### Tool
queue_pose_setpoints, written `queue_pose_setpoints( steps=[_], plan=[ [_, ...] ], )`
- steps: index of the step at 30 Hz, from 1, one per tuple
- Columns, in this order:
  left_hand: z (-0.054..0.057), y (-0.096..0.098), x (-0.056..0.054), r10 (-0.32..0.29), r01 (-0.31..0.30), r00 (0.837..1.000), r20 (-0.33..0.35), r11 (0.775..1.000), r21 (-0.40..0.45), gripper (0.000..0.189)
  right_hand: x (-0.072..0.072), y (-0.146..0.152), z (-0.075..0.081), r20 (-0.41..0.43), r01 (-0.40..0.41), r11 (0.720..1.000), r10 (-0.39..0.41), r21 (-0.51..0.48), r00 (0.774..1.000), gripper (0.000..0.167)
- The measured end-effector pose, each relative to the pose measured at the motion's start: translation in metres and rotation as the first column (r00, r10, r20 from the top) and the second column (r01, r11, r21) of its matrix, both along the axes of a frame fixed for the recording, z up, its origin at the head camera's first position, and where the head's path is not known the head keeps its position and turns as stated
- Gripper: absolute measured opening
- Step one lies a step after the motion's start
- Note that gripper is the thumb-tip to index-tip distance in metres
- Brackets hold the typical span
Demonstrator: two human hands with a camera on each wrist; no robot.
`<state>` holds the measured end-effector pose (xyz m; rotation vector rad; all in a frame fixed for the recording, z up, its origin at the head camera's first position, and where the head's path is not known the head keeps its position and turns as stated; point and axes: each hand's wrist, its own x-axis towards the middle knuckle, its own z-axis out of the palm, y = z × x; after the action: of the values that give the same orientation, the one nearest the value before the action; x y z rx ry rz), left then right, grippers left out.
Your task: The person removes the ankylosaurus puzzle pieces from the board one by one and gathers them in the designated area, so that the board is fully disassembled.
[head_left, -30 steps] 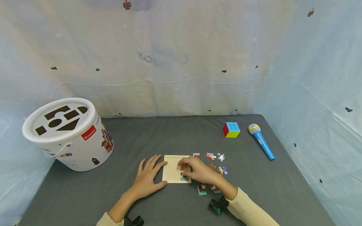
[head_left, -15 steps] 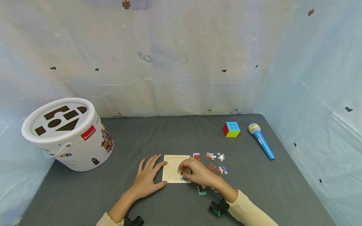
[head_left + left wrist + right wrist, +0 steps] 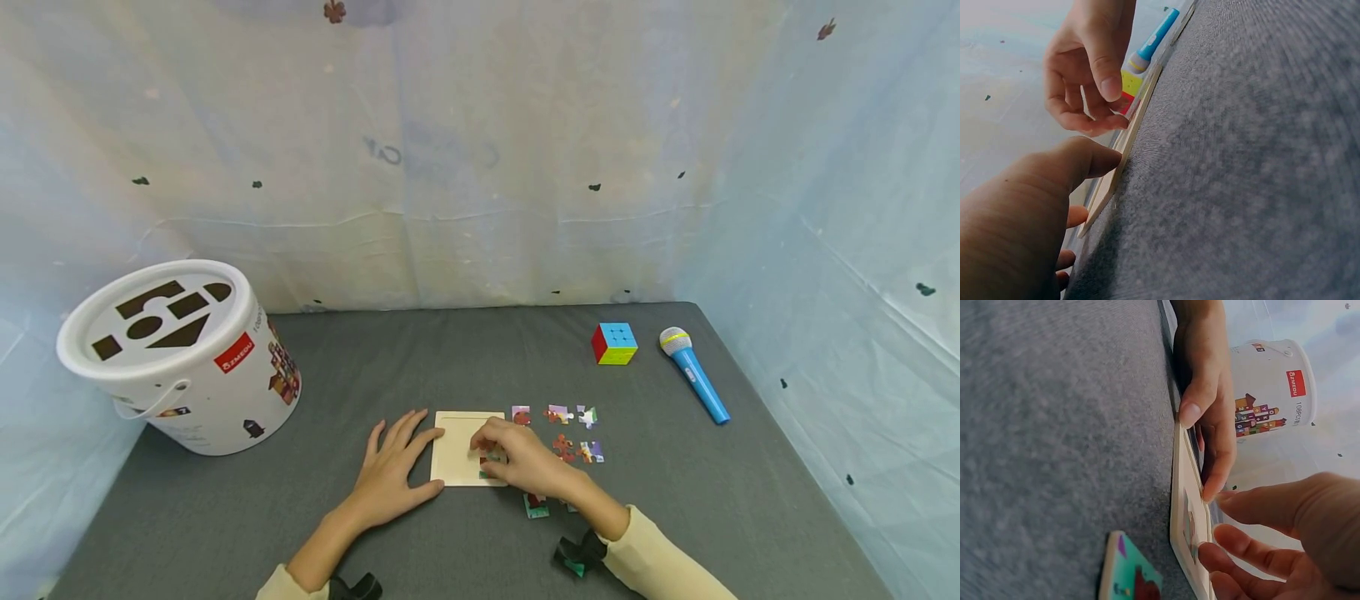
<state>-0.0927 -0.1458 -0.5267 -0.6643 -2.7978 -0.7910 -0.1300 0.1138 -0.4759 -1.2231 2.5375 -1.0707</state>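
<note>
A pale wooden puzzle board (image 3: 453,450) lies flat on the grey table. My left hand (image 3: 393,479) rests at its left side, fingers spread, with the thumb and a finger touching the edge. My right hand (image 3: 525,454) is over the board's right half, fingers loosely bent and thumb apart from them. Beneath it a jigsaw piece (image 3: 1190,528) lies inside the board's frame, partly hidden by the fingers in the head view. Fingertips of the right hand are close to this piece; whether they touch it I cannot tell. Nothing shows between thumb and fingers.
Several loose jigsaw pieces (image 3: 590,452) lie right of the board, one corner piece (image 3: 536,506) near the right wrist. A puzzle cube (image 3: 617,344) and blue toy microphone (image 3: 697,379) lie farther back right. A white bucket (image 3: 202,392) stands at left.
My right hand has shifted slightly over the piece in the board and covers more of it than a second ago. The left hand has stayed in place.
</note>
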Motion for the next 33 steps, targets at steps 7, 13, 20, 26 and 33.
queue_pose_setpoints(
  steps=[7,13,20,26,33],
  plan=[
    [0.0015,0.0001,0.0011,0.000,0.000,1.000,0.015,1.000,-0.004,0.069,0.0023,-0.0035,0.0009,0.015,0.012,1.000,-0.012,0.009,1.000,0.021],
    [0.0011,0.0004,0.0009,-0.002,0.002,1.000,0.004,1.000,0.002,0.069,0.0052,-0.0065,0.0015,-0.002,0.038,0.998,-0.038,0.045,0.999,0.018],
    [-0.0017,0.0000,0.0004,-0.012,0.013,1.000,-0.021,1.000,0.012,0.068,0.0065,-0.0083,0.0029,-0.032,0.044,0.997,-0.042,0.065,0.999,0.015],
    [-0.0022,-0.0006,-0.0001,-0.008,0.008,1.000,-0.012,1.000,0.008,0.069,0.0070,-0.0092,0.0026,-0.045,0.034,0.998,-0.032,0.048,0.998,0.018],
    [-0.0011,-0.0009,0.0006,-0.006,0.006,1.000,-0.002,1.000,0.004,0.069,0.0067,-0.0087,0.0028,-0.060,0.027,0.999,-0.024,0.043,0.998,0.020]
  ],
)
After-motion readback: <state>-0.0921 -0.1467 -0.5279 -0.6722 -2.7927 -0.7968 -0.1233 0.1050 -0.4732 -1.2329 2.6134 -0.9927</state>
